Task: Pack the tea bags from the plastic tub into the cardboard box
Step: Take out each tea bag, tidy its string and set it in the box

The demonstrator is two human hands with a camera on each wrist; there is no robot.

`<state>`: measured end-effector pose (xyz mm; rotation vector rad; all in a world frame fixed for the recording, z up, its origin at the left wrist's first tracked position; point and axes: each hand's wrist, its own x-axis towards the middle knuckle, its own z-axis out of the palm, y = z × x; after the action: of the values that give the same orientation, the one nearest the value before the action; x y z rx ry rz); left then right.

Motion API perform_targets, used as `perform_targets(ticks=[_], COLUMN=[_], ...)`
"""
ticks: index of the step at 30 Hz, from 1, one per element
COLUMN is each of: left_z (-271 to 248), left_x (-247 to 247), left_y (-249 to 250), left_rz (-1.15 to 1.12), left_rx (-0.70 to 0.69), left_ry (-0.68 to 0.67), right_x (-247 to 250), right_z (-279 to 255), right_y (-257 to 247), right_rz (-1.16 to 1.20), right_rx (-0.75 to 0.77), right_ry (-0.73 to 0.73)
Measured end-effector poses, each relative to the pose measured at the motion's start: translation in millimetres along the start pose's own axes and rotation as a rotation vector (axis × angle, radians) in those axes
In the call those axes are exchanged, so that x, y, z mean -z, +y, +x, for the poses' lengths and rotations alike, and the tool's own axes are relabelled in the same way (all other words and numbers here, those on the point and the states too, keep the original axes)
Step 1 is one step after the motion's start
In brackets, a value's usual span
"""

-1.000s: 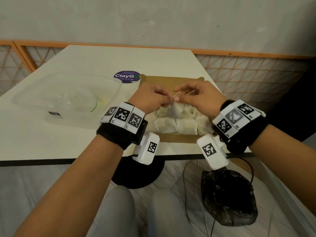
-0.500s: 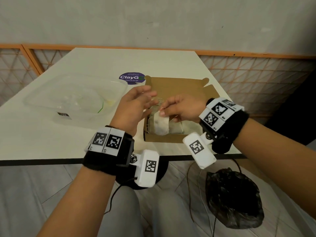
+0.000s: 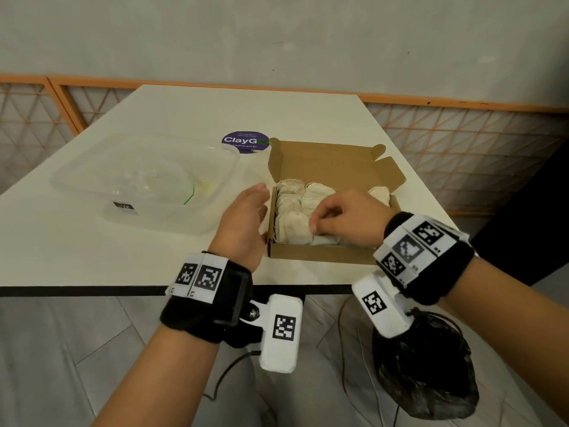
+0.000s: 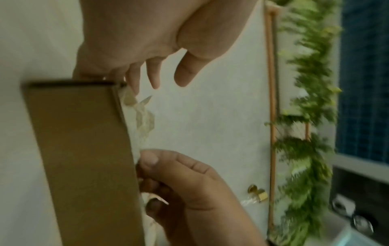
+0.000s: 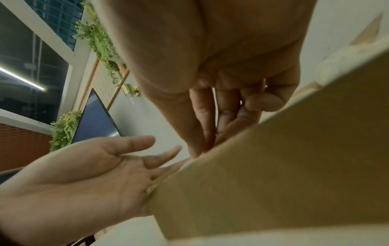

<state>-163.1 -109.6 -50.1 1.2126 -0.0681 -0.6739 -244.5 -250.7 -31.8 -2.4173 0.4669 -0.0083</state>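
Right now our right hand [image 3: 345, 218] is down inside the cardboard box [image 3: 320, 257], its fingers [image 3: 317, 221] bent onto the top tea bags [image 3: 292, 223] near the box's left end. Whether they pinch a bag or only press it flat we cannot tell; the right wrist view shows the fingers close together with the thumb tucked in, but their tips drop behind the box wall. Our left hand [image 3: 246, 223] stands just beside the box's left wall with its fingers loose and spread, gripping nothing.

We judge the risks small but real. The bags sit up to the rim, so a hard press could bulge them over the wall, and a string caught on a finger could drag one out as the hand lifts. The light box could also slide on the table [image 3: 92, 257] if the left hand does not steady it, and it lies close to the near edge.

Further out, the plastic tub [image 3: 147, 186] stands left of the box. It looks nearly bare, yet through its cloudy wall we cannot rule out a last bag. Our right hand covers the middle of the box, so how full that part is stays hidden.
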Motion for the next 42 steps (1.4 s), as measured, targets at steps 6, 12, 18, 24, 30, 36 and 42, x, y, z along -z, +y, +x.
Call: perform_targets(ticks=[6, 12, 18, 24, 30, 36, 42], left_z=[2.5, 11.5, 15.8, 7.6, -6.6, -17.3, -5.5], left_x=[-3.7, -3.6, -24.4, -28.9, -21.3, -11.6, 22.9], left_y=[-7.6, -7.1, -4.7, -1.6, 1.6, 35.5, 84.2], left_rz=[-0.152, -0.01, 0.335, 0.453, 0.201, 0.613, 1.454], left_rx=[0.061, 0.001, 0.025, -0.076, -0.023, -0.311, -0.361], left_ry=[0.048, 0.03, -0.058, -0.029, -0.024, 0.017, 0.084], right_x=[-4.8, 9.3, -14.8, -13.8, -12.2, -12.0, -13.6], right_z=[-13.3, -50.0, -54.5, -47.0, -46.6, -44.3, -40.0], right_y=[3.3, 70.5, 81.9, 82.6, 82.7, 84.9, 86.4], right_rz=[0.207, 0.72, 0.688, 0.734, 0.808, 0.665, 0.624], right_rx=[0.052, -0.17, -0.211, -0.224, -0.243, -0.287, -0.299], right_ry=[0.18, 0.704, 0.604, 0.56, 0.538, 0.584, 0.606])
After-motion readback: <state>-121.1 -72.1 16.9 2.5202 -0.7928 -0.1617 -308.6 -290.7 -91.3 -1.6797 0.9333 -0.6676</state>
